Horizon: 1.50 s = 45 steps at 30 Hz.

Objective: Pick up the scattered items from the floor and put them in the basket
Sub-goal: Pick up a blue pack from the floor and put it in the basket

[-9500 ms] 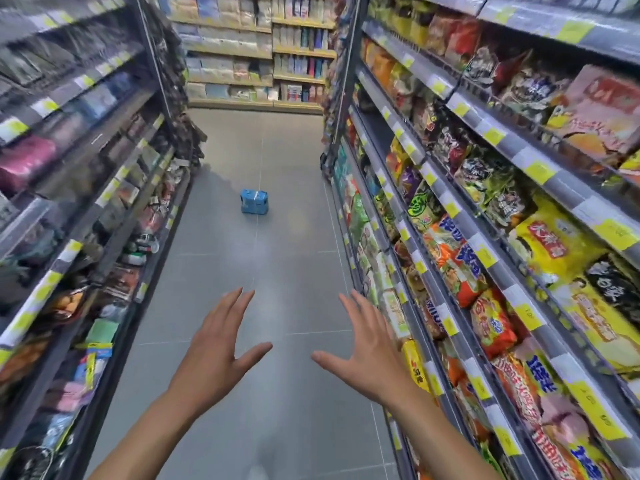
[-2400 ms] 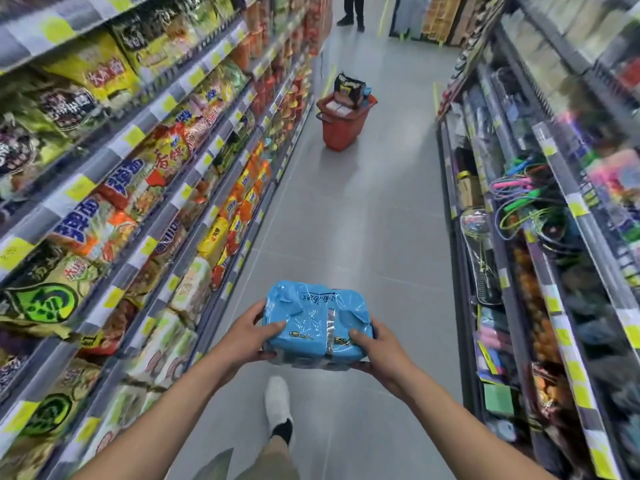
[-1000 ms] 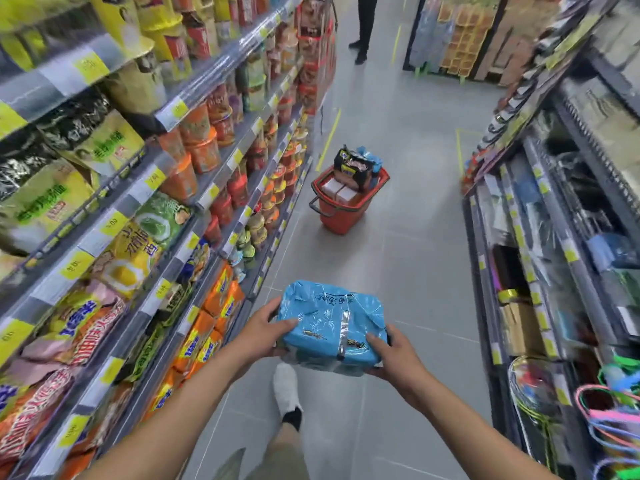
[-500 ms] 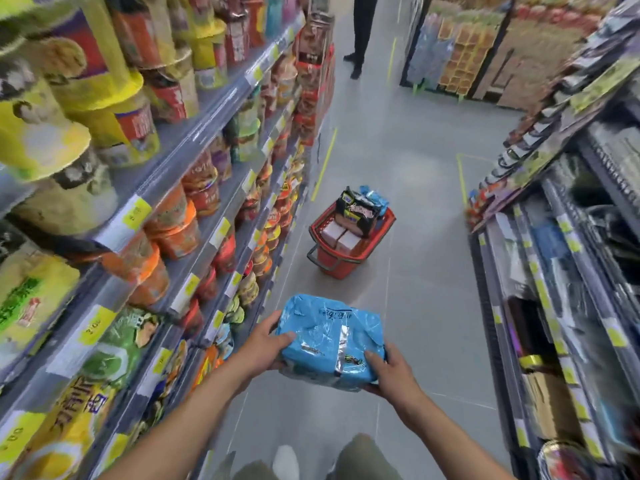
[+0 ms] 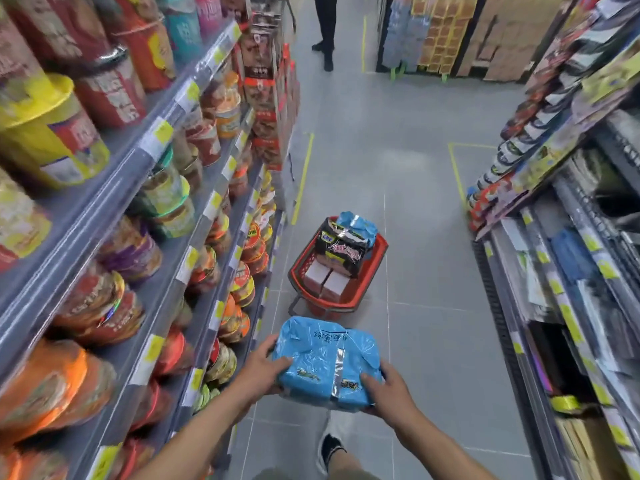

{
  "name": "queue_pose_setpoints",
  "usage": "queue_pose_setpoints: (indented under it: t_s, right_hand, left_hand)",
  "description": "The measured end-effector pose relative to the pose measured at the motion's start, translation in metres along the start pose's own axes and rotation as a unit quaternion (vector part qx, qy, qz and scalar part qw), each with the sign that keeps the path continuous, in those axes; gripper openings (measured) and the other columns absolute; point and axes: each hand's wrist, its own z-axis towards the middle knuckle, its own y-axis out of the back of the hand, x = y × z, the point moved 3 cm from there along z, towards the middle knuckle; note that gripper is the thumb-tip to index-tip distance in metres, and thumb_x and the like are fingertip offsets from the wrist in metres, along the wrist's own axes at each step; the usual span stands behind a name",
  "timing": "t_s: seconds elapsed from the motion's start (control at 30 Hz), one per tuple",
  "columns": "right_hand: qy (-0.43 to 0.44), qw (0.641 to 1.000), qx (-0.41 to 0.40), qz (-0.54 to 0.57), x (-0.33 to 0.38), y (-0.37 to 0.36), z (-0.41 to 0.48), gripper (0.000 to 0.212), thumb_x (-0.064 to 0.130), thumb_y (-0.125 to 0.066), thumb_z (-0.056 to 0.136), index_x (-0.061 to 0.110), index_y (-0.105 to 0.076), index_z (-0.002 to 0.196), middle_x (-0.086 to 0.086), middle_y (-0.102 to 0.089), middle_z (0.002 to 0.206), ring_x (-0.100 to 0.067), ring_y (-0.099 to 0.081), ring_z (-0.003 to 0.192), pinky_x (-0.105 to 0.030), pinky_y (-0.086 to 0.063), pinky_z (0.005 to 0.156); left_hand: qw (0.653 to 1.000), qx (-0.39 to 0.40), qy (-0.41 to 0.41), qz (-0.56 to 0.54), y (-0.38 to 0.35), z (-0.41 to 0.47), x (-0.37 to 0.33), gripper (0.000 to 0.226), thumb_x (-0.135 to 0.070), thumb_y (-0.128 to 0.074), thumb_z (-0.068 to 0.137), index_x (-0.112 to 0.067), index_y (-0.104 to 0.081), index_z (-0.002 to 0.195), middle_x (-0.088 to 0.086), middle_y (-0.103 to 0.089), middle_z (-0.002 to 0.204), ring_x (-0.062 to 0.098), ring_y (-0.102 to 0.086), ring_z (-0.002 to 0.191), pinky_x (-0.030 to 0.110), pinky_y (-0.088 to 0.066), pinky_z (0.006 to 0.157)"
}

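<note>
I carry a blue plastic multipack in front of me at waist height. My left hand grips its left side with the thumb on top. My right hand grips its lower right corner. A red shopping basket stands on the grey floor just ahead of the pack. In it lie white boxes, a black noodle pack and another blue pack.
Shelves of cup noodles line the left side of the aisle. Shelves of small goods line the right. A person's legs in black stand at the far end. My own white shoe is below the pack.
I have walked along the aisle with the blue pack held in both hands. The red basket has come much closer and now sits just ahead of the pack.
</note>
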Motion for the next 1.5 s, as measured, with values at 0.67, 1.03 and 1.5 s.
queue_pose_setpoints:
  t_s: [0.67,1.03,1.5]
  right_hand:
    - [-0.112,0.991,-0.070,0.010,0.138,-0.020,0.231,0.027,0.007,-0.055,0.099,0.031,-0.059,0.111,0.002,-0.069,0.113,-0.026,-0.073,0.095,-0.047,-0.064,0.076]
    - [-0.186,0.978,-0.088,0.028,0.111,-0.033,0.361,0.043,-0.004,-0.053,0.093,0.026,-0.061,0.122,-0.003,-0.072,0.113,-0.024,-0.075,0.092,-0.045,-0.065,0.078]
    - [-0.213,0.973,-0.077,0.044,0.089,-0.027,0.467,0.045,-0.001,-0.063,0.094,0.025,-0.056,0.129,0.001,-0.065,0.128,-0.020,-0.065,0.105,-0.023,-0.050,0.074]
  left_hand:
    - [0.992,0.040,0.095,0.070,0.001,0.278,-0.152,0.046,0.006,-0.051,0.093,-0.026,-0.052,0.126,0.002,-0.069,0.110,0.022,-0.073,0.088,0.037,-0.061,0.060]
    - [0.966,0.045,0.164,0.194,-0.003,0.413,-0.136,0.054,0.006,-0.044,0.089,-0.033,-0.044,0.126,0.001,-0.066,0.108,0.023,-0.071,0.090,0.036,-0.060,0.056]
    - [0.960,0.068,0.171,0.209,-0.032,0.521,-0.116,0.070,0.006,-0.054,0.096,-0.025,-0.031,0.155,-0.005,-0.056,0.128,0.012,-0.061,0.102,0.021,-0.053,0.080]
